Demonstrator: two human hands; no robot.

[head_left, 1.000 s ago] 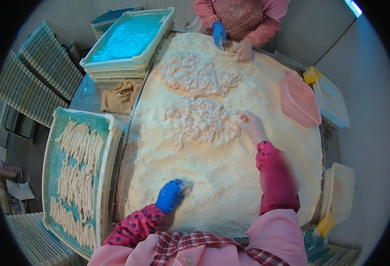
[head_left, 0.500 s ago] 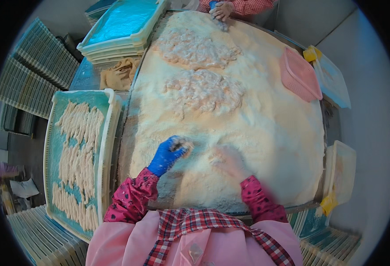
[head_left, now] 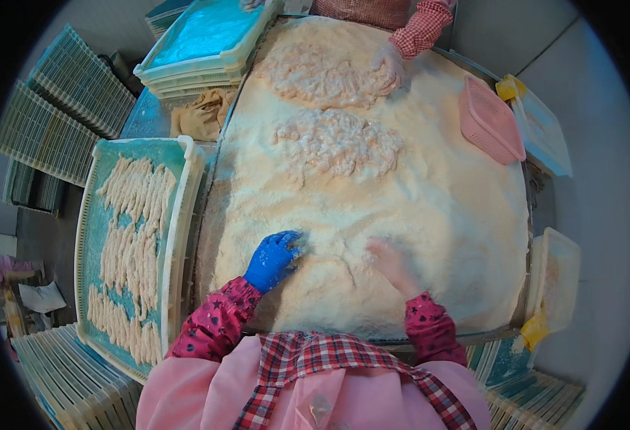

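Observation:
My left hand [head_left: 273, 259], in a blue glove, rests in the pale crumb coating [head_left: 322, 283] near the table's front; its fingers point right and are partly sunk in the crumbs, with nothing visible in them. Bare and slightly blurred, my right hand [head_left: 393, 266] lies a short way to the right, fingers stretched toward the far left. A low curved ridge of crumbs runs between the hands. Beyond them lies a heap of wet, crumb-dusted raw strips [head_left: 340, 141], with another similar heap [head_left: 318, 75] behind it.
At left, a white-rimmed tray [head_left: 186, 186] holds rows of coated strips [head_left: 132, 251]. Stacked trays [head_left: 186, 87] stand beyond, with a brown cloth [head_left: 204, 115] near them. A pink basket [head_left: 492, 122] sits at right. Across the table, a co-worker's hand [head_left: 390, 64] touches the far heap.
My left hand no longer shows the crumbed lump it held, and its fingers are lower in the crumbs. My right hand shifted right. The co-worker's hands moved apart, one to the far heap.

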